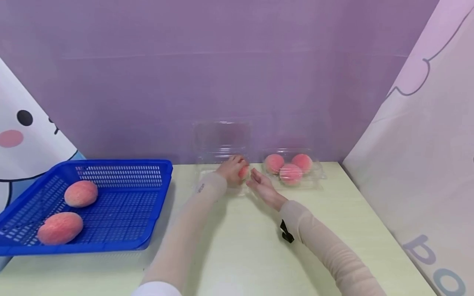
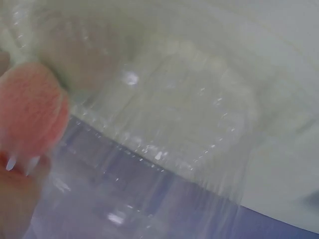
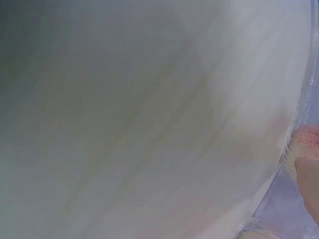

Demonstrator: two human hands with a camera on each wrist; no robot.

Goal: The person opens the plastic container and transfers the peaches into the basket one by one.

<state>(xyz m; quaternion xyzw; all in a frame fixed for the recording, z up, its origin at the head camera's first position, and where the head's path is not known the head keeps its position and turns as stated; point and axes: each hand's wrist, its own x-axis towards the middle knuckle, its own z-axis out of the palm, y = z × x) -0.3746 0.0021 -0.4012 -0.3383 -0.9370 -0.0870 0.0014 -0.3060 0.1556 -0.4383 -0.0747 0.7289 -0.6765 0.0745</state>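
Observation:
My left hand (image 1: 231,169) holds a pink peach (image 1: 243,173) at the right side of a clear plastic clamshell box (image 1: 222,139), whose lid stands raised at the back. In the left wrist view, fingers lie around the fuzzy peach (image 2: 32,109), with the transparent box (image 2: 174,114) beside it. My right hand (image 1: 266,190) is just to the right of that peach, its fingers extended and gripping nothing. The right wrist view catches only a fingertip (image 3: 310,186) near the peach; whether they touch is unclear.
A second clear box (image 1: 314,179) with three peaches (image 1: 290,174) sits to the right, by the back wall. On the left, a blue plastic basket (image 1: 161,205) contains two peaches (image 1: 80,193). A purple backdrop (image 1: 237,74) rises behind the table.

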